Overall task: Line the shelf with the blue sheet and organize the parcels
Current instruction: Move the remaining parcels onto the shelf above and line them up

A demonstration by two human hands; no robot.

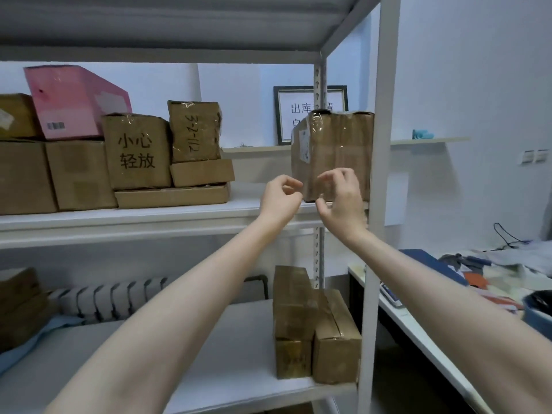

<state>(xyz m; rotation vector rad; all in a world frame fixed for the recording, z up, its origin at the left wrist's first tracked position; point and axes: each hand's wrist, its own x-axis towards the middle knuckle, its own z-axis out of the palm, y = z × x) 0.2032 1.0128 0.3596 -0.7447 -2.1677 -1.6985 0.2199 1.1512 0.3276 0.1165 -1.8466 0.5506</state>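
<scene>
The left hand [280, 198] is raised with its fingers curled in toward the thumb and nothing between them. Just beside it at three o'clock, the right hand [340, 198] has its fingers spread and bent, thumb apart from them, gripping nothing. It sits in front of the lower face of a taped parcel [334, 138], and I cannot tell whether the fingertips touch it. That parcel stands upright at the right end of the middle shelf [149, 222], tight against the white corner post [379, 204], its bottom edge close to the shelf's front lip. At nine o'clock from the hands there is a bare stretch of shelf. Beyond it is a stack of brown boxes, a flat box [171, 197] at the bottom and a hand-lettered box [137, 153] above it. A pink box [74, 100] leans at a tilt farther left. At six o'clock, on the lower shelf [233, 348], two brown parcels [294, 321] stand side by side against the same post. Open white board runs left from them to the blue sheet [38, 339], which lies rumpled at the far left edge under another brown parcel [21, 306]. At four o'clock, past the post, stands a cluttered table [418, 327].
</scene>
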